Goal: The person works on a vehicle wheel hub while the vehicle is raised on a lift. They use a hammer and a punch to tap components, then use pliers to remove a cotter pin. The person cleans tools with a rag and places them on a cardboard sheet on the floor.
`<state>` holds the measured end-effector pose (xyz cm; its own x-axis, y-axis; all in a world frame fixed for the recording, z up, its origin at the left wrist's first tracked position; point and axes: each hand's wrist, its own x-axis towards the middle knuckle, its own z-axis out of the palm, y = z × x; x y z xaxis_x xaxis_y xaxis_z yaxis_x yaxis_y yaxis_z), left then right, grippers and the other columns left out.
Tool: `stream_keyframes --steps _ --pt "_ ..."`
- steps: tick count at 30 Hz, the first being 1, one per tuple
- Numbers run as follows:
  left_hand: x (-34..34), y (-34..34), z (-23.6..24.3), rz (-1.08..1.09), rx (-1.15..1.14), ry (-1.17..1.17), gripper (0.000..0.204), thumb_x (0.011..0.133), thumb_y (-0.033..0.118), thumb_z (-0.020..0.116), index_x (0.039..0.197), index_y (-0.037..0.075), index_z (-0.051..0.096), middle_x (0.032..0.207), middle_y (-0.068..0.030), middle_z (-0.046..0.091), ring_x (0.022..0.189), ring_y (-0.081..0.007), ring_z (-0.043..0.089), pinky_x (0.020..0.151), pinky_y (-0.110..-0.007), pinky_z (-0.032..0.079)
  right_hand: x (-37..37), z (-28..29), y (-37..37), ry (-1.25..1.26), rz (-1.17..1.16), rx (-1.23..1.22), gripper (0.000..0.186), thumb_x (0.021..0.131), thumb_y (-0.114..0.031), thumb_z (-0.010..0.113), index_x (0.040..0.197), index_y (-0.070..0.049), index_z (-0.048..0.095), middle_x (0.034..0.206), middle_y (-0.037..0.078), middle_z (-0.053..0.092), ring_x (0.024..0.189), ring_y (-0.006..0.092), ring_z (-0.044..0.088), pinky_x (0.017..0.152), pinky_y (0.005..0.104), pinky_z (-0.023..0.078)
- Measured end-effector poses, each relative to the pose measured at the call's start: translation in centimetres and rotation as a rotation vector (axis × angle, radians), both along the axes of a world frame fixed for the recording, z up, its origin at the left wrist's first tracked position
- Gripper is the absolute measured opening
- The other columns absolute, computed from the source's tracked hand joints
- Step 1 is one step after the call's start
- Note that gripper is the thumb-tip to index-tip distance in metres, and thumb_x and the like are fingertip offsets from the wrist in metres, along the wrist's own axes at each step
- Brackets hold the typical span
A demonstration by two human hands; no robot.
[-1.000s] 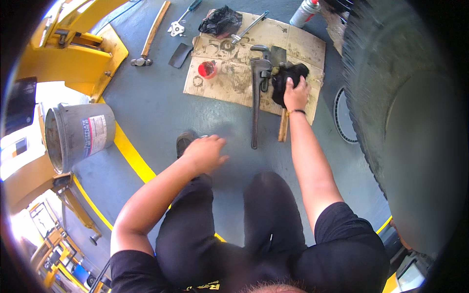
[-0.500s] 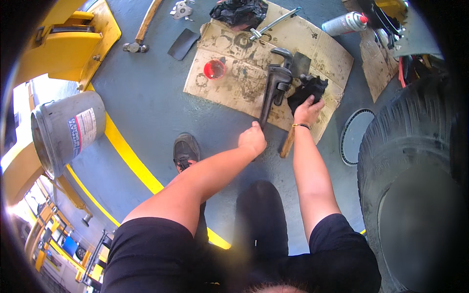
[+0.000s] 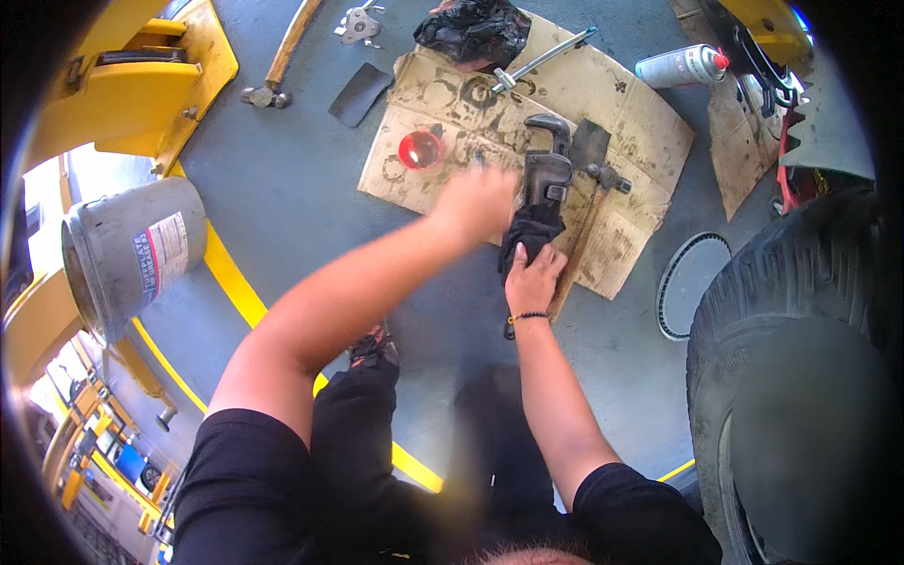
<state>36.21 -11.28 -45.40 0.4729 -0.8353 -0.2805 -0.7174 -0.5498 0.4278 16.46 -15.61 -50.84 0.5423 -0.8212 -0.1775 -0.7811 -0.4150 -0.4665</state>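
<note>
A large pipe wrench [image 3: 546, 176] lies with its jaws over a stained cardboard sheet [image 3: 650, 202]. My right hand [image 3: 535, 280] grips a black rag [image 3: 533, 229] that covers part of the wrench's handle. Just left of the wrench jaws is my left hand [image 3: 478, 201], smeared by motion, so its fingers cannot be made out. To the right of the rag lies a hammer [image 3: 593, 209] with a wooden handle. A small red round container [image 3: 421, 150] sits on the cardboard beyond my left hand.
Farther off are a sliding T-handle bar [image 3: 541, 62], a black plastic bag [image 3: 473, 34], a spray can [image 3: 680, 67], another hammer [image 3: 281, 66] and a metal puller-like part [image 3: 358, 27]. A grey bucket [image 3: 184, 221] stands left; a big tyre [image 3: 800, 273] and a round lid [image 3: 693, 285] are right.
My right hand and the rag moved left from over the hammer onto the wrench handle, uncovering the hammer. My left hand let go of the handle's end and moved up toward the jaws.
</note>
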Motion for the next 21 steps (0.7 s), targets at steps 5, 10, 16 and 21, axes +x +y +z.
stream_keyframes --steps 5,10,16,21 --pt "9.9 -7.0 -5.0 0.113 -0.09 -0.474 0.04 0.098 0.019 0.042 0.132 0.001 0.055 0.128 -0.016 0.06 0.113 -0.0344 0.062 0.103 -0.047 0.042 -3.4 1.7 0.2 -0.186 0.13 -0.158 0.024 0.102 -0.019 0.056 0.1 0.004 0.06 0.104 0.022 0.055 0.093 0.039 0.059 0.08 0.0445 0.051" --pt "11.2 -10.2 -6.8 0.145 0.124 -0.338 0.041 0.099 0.017 0.043 0.135 0.0 0.052 0.13 -0.0183 0.06 0.119 -0.0344 0.062 0.106 -0.054 0.041 -5.3 2.7 1.6 -0.35 -0.268 0.221 0.027 0.104 -0.019 0.054 0.118 0.004 0.057 0.107 0.015 0.056 0.088 0.0267 0.058 0.079 0.0361 0.05" --pt "9.1 -8.4 -1.5 0.381 -0.068 0.298 0.033 0.084 0.024 0.058 0.103 -0.002 0.066 0.1 -0.0255 0.071 0.095 -0.0391 0.069 0.088 -0.046 0.053 -1.3 0.3 -1.5 0.039 0.163 0.041 0.038 0.096 -0.025 0.064 0.119 0.004 0.06 0.115 0.022 0.062 0.098 0.0416 0.063 0.089 0.048 0.052" --pt "4.3 3.8 7.4 0.358 -0.34 0.804 0.016 0.087 0.013 0.06 0.097 0.001 0.061 0.08 -0.0007 0.056 0.074 -0.0118 0.051 0.067 -0.03 0.045 -6.6 2.1 -2.2 -0.226 0.152 -0.237 0.028 0.097 -0.019 0.064 0.113 0.005 0.063 0.112 0.024 0.066 0.102 0.0433 0.063 0.091 0.0467 0.052"
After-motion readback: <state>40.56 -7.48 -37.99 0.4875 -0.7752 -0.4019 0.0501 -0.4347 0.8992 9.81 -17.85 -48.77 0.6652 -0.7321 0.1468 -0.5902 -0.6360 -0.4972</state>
